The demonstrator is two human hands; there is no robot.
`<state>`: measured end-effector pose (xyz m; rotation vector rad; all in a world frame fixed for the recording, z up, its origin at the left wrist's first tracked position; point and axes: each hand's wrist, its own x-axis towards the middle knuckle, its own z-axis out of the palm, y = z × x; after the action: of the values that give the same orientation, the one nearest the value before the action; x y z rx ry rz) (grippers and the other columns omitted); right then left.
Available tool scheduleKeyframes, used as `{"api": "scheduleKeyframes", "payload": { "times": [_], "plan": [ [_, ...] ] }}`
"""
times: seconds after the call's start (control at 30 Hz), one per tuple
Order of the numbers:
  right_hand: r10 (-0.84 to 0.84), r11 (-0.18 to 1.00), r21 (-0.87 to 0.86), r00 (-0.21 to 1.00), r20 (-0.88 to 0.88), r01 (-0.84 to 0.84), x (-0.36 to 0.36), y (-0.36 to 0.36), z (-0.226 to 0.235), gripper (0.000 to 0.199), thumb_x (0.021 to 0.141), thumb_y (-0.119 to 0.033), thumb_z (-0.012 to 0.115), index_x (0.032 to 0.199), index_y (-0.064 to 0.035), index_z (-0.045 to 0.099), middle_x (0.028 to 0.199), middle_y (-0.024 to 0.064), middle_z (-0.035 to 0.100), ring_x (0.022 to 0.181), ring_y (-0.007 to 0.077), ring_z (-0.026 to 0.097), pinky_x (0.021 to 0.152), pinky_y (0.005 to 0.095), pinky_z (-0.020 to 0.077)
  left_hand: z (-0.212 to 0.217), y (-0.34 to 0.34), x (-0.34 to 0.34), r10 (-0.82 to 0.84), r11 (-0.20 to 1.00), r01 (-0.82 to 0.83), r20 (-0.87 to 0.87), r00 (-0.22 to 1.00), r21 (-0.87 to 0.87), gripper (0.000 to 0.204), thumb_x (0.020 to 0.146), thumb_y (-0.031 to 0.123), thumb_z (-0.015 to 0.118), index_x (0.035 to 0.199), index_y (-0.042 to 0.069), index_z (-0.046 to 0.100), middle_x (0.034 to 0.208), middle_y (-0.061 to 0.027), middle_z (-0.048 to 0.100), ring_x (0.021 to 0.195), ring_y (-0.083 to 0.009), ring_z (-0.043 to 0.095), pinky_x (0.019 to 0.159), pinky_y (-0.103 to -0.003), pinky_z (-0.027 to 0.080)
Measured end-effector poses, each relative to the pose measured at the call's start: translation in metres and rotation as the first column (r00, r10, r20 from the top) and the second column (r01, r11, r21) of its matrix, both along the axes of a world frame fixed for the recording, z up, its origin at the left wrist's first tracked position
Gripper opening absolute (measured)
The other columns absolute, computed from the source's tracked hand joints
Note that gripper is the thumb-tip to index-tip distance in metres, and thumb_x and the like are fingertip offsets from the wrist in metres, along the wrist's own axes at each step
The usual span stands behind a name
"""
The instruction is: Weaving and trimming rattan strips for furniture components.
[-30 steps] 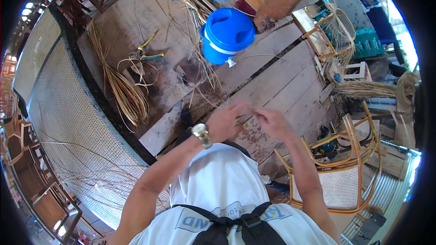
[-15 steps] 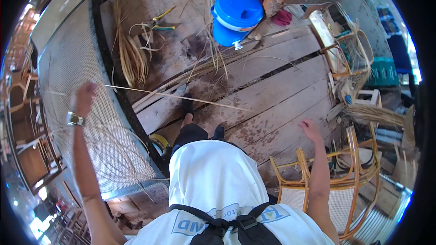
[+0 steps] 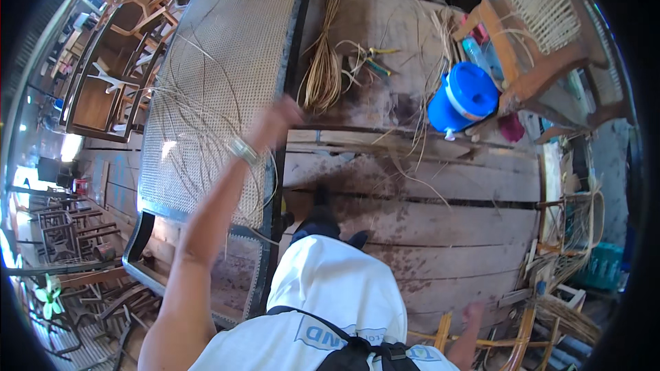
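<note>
My left hand [image 3: 278, 122], with a metal-banded watch [image 3: 244, 151] on the wrist, is over the right edge of a long woven cane panel [image 3: 227, 48] in a dark frame. Motion smears its fingers, and I cannot make out a strip in them. Loose cane strands [image 3: 196, 120] lie across the panel. Low on the right, my right hand [image 3: 473, 312] hangs beside a cane chair [image 3: 528, 330], fingers loose and nothing visible in them. On the plank floor beyond lie a bundle of cane strips [image 3: 323, 75] and yellow-and-green-handled pliers [image 3: 378, 62].
A blue water jug [image 3: 464, 99] stands on the planks to the right. Behind it is a wooden chair [image 3: 550, 69] with a woven back. Wooden furniture frames [image 3: 103, 103] crowd the far left. A green crate [image 3: 601, 266] sits at the right edge.
The view has turned left, so the floor things shift rightward. My left hand, which held a long pale cane strip, has come to the panel's right edge. My right hand is lower in view.
</note>
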<state>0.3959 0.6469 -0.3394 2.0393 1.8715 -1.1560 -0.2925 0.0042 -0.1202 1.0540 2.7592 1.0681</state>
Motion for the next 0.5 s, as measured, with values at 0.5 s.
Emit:
{"api": "scheduleKeyframes", "payload": {
  "times": [0.5],
  "plan": [
    [0.968,-0.223,-0.268,-0.245,0.054,-0.937,-0.506,-0.191,0.261,0.017,0.086,-0.019,0.065,0.098,-0.0085,0.071,0.085,0.0066,0.072,0.08,0.0184,0.066,0.077,0.034,0.0526,0.114,-0.223,0.041,0.429,0.861,-0.394,-0.043,0.902,0.32,0.026,0.092,-0.002,0.048,0.106,0.003,0.069,0.108,-0.0102,0.071,0.097,-0.0204,0.068,0.09,-0.037,0.051]
  ]
}}
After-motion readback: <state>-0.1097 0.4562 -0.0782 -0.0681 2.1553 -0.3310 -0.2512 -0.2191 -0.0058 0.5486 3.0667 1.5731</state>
